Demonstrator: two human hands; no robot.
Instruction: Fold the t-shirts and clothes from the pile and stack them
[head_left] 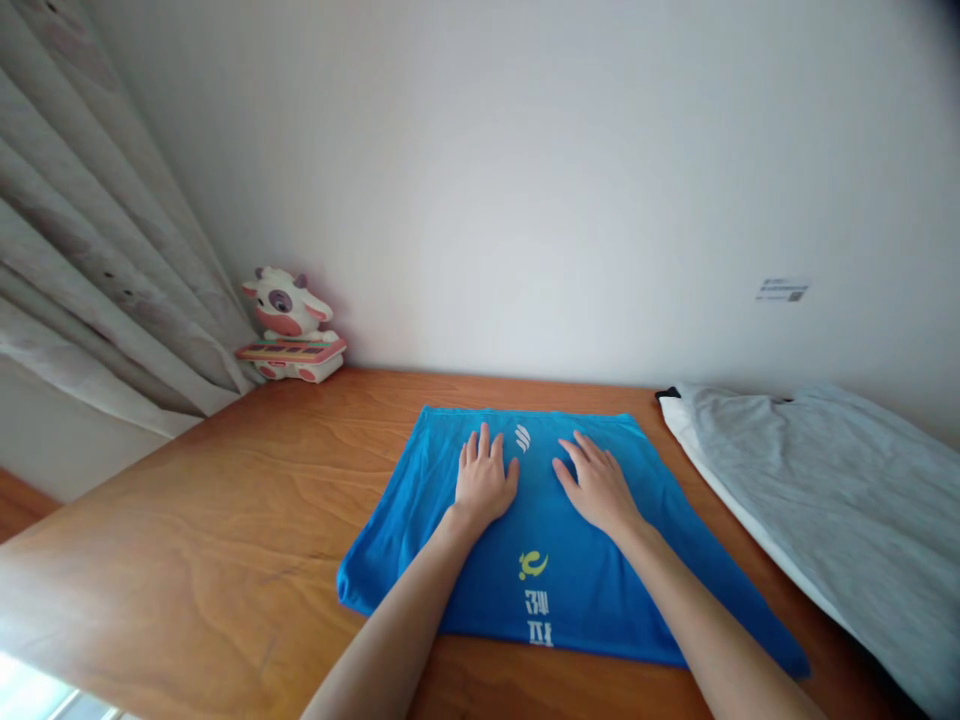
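A blue garment [525, 520], apparently a folded shirt, lies spread on the wooden table. White marks and a yellow logo run down its middle. On its left half rests my left hand [484, 480], palm down with the fingers stretched out. My right hand [598, 485] lies on the right half, fingers apart and slightly bent. Neither hand grips anything. The cloth under both palms and forearms is hidden.
A stack of clothes [832, 490], grey on top with white below, lies to the right. At the back left stands a cow toy with a keyboard [292, 325], near a curtain [97, 220]. Behind the wooden table [247, 500] rises a white wall [525, 180] with a small label [783, 290].
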